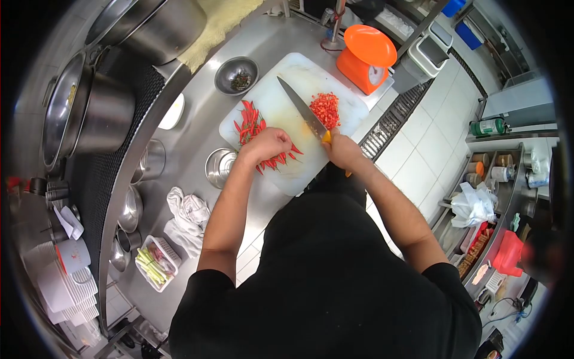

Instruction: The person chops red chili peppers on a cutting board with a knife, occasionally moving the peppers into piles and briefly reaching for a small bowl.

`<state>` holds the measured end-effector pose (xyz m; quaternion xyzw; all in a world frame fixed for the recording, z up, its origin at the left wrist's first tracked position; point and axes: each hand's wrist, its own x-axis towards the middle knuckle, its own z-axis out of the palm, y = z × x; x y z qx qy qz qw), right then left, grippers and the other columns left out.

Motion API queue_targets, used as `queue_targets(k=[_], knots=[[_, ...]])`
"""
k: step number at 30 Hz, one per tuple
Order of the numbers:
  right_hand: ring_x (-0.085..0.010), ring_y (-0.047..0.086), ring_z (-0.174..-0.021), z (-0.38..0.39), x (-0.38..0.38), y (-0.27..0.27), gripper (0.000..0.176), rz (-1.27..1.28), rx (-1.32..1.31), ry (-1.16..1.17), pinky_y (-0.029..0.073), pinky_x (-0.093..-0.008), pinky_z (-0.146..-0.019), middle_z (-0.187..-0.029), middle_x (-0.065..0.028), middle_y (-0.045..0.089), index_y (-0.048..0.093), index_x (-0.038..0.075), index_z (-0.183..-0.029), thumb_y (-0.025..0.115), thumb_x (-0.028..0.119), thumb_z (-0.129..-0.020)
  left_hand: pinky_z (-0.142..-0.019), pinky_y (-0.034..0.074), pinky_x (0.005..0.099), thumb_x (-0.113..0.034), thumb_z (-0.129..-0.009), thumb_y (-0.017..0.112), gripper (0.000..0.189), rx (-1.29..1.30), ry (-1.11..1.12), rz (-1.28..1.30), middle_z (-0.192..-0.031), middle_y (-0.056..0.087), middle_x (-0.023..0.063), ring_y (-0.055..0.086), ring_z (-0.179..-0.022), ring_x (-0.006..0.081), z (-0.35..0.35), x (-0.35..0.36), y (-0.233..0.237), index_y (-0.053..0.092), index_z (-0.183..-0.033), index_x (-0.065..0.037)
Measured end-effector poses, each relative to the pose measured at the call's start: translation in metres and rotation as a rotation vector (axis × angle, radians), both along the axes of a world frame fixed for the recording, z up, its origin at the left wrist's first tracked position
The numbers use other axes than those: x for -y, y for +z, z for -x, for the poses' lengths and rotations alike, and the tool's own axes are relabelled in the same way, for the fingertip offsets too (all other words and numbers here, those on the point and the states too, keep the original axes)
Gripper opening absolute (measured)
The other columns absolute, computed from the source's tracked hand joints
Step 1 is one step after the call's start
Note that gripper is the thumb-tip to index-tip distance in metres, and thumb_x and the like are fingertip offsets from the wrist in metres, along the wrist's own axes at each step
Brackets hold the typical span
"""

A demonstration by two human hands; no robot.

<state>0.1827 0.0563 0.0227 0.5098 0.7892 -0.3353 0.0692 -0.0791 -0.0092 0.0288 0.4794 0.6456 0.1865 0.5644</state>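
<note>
Countertop (200,122): one board (280,116), one knife (301,105)

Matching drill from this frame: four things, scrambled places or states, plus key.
1. Knife
2. Whole red chillies
3. Kitchen scale
4. White cloth

A. Bunched up on the steel counter
B. Gripped in the right hand
C. Orange, with a round dial
D. On the cutting board, around the left hand

Pairs: 1-B, 2-D, 3-C, 4-A
</note>
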Motion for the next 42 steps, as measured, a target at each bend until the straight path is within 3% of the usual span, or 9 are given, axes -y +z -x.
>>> queue_targets(k=[5, 11, 16, 20, 29, 36, 42], knots=[[-0.0471, 0.072, -0.098, 0.0, 0.001, -0.002, 0.045, -0.01, -0.011, -0.005, 0.056, -0.0554, -0.088, -0.103, -0.03, 0.073, 0.049, -0.005, -0.124, 0.06, 0.033, -0.103, -0.069, 0.052, 0.0269, -0.011, -0.088, 0.073, 0.014, 0.007, -0.028, 0.069, -0.083, 0.07, 0.0005, 0.064, -0.074, 0.0096, 0.003, -0.002, -0.01, 0.071, -0.097, -0.001], [-0.0465, 0.072, -0.099, 0.0, -0.001, -0.002, 0.044, 0.004, 0.008, -0.004, 0.056, -0.0549, -0.088, -0.104, -0.0296, 0.073, 0.05, -0.004, -0.124, 0.06, 0.034, -0.103, -0.074, 0.056, 0.0363, -0.016, -0.084, 0.079, 0.025, -0.407, -0.101, -0.233, -0.084, 0.071, 0.0068, 0.07, -0.078, 0.0227, -0.002, -0.001, -0.036, 0.07, -0.103, -0.004], [-0.046, 0.072, -0.1, 0.001, -0.001, 0.0, 0.044, 0.002, 0.021, -0.001, 0.056, -0.0546, -0.089, -0.104, -0.0291, 0.073, 0.05, -0.004, -0.125, 0.059, 0.034, -0.104, -0.093, 0.053, 0.0427, -0.012, -0.082, 0.078, 0.032, -0.615, -0.155, -0.337, -0.109, 0.069, 0.0103, 0.067, -0.106, 0.0309, -0.023, 0.009, 0.019, 0.07, -0.113, -0.009], [-0.046, 0.072, -0.1, 0.001, 0.0, -0.003, 0.044, 0.002, 0.013, -0.001, 0.056, -0.0543, -0.089, -0.104, -0.0293, 0.073, 0.049, -0.004, -0.125, 0.059, 0.034, -0.104, -0.106, 0.045, 0.0443, -0.01, -0.083, 0.077, 0.032, -0.645, -0.292, -0.517, -0.128, 0.063, 0.01, 0.06, -0.122, 0.0292, -0.026, 0.009, 0.004, 0.073, -0.115, -0.012], [-0.0448, 0.072, -0.099, 0.0, -0.001, 0.004, 0.044, -0.026, 0.018, 0.009, 0.056, -0.0542, -0.087, -0.103, -0.0277, 0.074, 0.052, -0.003, -0.124, 0.061, 0.035, -0.102, -0.102, 0.047, 0.0463, -0.015, -0.084, 0.08, 0.022, -0.576, -0.252, -0.567, -0.105, 0.071, 0.0077, 0.066, -0.111, 0.0301, -0.025, 0.004, -0.009, 0.077, -0.105, -0.011], [-0.0454, 0.072, -0.089, 0.005, 0.0, 0.017, 0.036, -0.208, 0.001, 0.078, 0.056, -0.0554, -0.08, -0.092, -0.0266, 0.073, 0.054, 0.001, -0.115, 0.064, 0.033, -0.101, -0.096, 0.049, 0.0458, -0.018, -0.086, 0.08, 0.02, -0.662, -0.096, -0.591, -0.103, 0.072, 0.0095, 0.067, -0.105, 0.031, -0.052, 0.009, -0.014, 0.077, -0.103, -0.009], [-0.0413, 0.075, -0.09, 0.014, 0.008, 0.041, 0.036, -0.186, 0.096, 0.121, 0.058, -0.0517, -0.081, -0.094, -0.0232, 0.075, 0.054, -0.001, -0.119, 0.063, 0.028, -0.101, -0.095, 0.049, 0.0459, -0.017, -0.086, 0.079, 0.02, -0.635, -0.047, -0.594, -0.1, 0.072, 0.0096, 0.067, -0.104, 0.0306, -0.05, 0.011, -0.017, 0.077, -0.103, -0.009]])
